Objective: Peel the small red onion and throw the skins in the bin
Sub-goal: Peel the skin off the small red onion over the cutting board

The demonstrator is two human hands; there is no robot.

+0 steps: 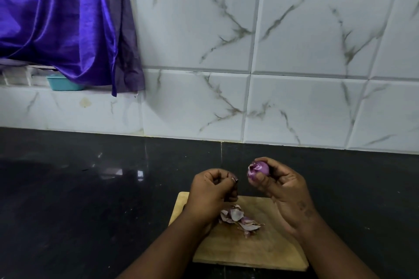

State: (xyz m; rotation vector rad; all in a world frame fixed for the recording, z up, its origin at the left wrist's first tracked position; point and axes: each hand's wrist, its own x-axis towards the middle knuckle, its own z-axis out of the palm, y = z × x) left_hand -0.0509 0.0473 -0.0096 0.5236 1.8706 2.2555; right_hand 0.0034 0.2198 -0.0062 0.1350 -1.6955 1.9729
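Two hands over a board (267,251) on a dark bench (79,199). Skins (240,218): loose heap on the board, below and between the hands. Left hand (210,192): fingers curled, pinching a dark scrap (235,180) of skin at the fingertips. Right hand (281,184): closed around the onion (258,169), held just right of the left fingertips, purple flesh showing. Beyond: tiled wall (294,52).

- I see the small red onion (259,169) held up in the air: round, glossy purple, mostly bare, with a torn whitish flap of skin on its left side.
- I see the loose skins (240,218) below it, pale purple and papery, curled in a small heap on the wood.
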